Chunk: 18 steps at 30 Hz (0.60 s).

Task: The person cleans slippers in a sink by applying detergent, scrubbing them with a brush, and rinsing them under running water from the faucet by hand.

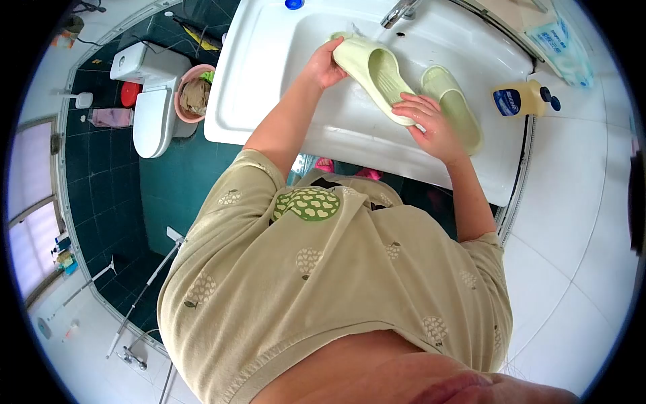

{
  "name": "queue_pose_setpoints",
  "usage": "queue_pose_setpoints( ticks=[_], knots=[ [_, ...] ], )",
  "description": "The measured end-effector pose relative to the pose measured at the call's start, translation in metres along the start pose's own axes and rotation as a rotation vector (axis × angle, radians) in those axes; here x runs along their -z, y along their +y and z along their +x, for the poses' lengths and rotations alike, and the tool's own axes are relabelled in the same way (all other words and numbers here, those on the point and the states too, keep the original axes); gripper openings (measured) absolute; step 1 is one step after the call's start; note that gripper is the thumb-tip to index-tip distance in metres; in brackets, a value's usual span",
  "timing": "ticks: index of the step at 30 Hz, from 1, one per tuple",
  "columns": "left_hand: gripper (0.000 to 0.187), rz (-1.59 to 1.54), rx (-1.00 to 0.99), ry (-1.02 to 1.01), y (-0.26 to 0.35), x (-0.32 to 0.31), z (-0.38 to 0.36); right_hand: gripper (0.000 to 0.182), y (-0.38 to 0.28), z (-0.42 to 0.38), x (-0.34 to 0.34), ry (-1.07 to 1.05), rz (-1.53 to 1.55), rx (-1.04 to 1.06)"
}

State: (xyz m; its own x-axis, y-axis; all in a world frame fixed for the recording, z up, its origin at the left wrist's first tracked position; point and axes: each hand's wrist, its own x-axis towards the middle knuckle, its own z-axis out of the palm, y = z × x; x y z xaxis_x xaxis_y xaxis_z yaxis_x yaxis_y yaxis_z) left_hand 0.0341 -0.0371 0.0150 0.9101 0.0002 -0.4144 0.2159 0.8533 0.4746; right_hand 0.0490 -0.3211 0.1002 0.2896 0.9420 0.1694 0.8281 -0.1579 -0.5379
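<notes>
My left hand (324, 66) is closed around the toe end of a pale green slipper (367, 60), which is tilted over the white sink (269, 87). At the heel end, the fingers of my right hand (434, 128) lie across the footbed, with the thumb at the heel's edge. A second pale green slipper (457, 111) rests in the basin on the right, partly behind my right hand. Behind the held slipper is the chrome faucet (402, 12).
A blue cap (293, 4) sits on the sink's back left ledge. On the right are a yellowish bottle (521, 99) with a dark label and a blue-white package (558, 47). Leftward stand a toilet (151, 121) and a pink basin (180, 101) holding cloths.
</notes>
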Motion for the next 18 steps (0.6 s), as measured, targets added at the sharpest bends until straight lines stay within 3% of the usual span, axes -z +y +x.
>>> queue_pose_setpoints(
  ticks=[4,7,9,11,12,14,16,17,18],
  knots=[
    [0.043,-0.162,-0.124,0.033,-0.001,0.004,0.004,0.045,0.025,0.006,-0.01,0.051,0.238,-0.114],
    [0.041,-0.239,-0.15,0.041,0.001,0.005,0.001,0.044,0.047,0.033,-0.018,0.215,0.475,-0.288],
    [0.041,-0.193,-0.167,0.07,-0.004,0.005,0.002,0.04,0.067,0.059,-0.034,0.474,0.52,-0.362],
    [0.04,-0.145,-0.177,0.097,-0.014,0.0,0.004,0.042,0.052,0.111,-0.049,0.49,0.044,-0.51],
    [0.04,-0.129,-0.204,0.054,-0.021,-0.004,0.006,0.046,0.048,0.122,-0.058,0.444,-0.043,-0.515],
    [0.04,-0.246,-0.275,0.029,-0.022,-0.015,-0.009,0.051,0.031,0.139,-0.068,0.398,-0.128,-0.517],
    [0.04,-0.227,-0.321,0.005,-0.016,-0.013,-0.013,0.056,0.013,0.146,-0.066,0.335,-0.405,-0.379],
    [0.04,-0.201,-0.367,-0.016,-0.009,-0.012,-0.016,0.056,0.019,0.146,-0.063,0.339,-0.401,-0.376],
    [0.039,-0.198,-0.315,0.07,-0.002,-0.01,-0.018,0.058,0.03,0.139,-0.057,0.351,-0.193,-0.203]
  ],
)
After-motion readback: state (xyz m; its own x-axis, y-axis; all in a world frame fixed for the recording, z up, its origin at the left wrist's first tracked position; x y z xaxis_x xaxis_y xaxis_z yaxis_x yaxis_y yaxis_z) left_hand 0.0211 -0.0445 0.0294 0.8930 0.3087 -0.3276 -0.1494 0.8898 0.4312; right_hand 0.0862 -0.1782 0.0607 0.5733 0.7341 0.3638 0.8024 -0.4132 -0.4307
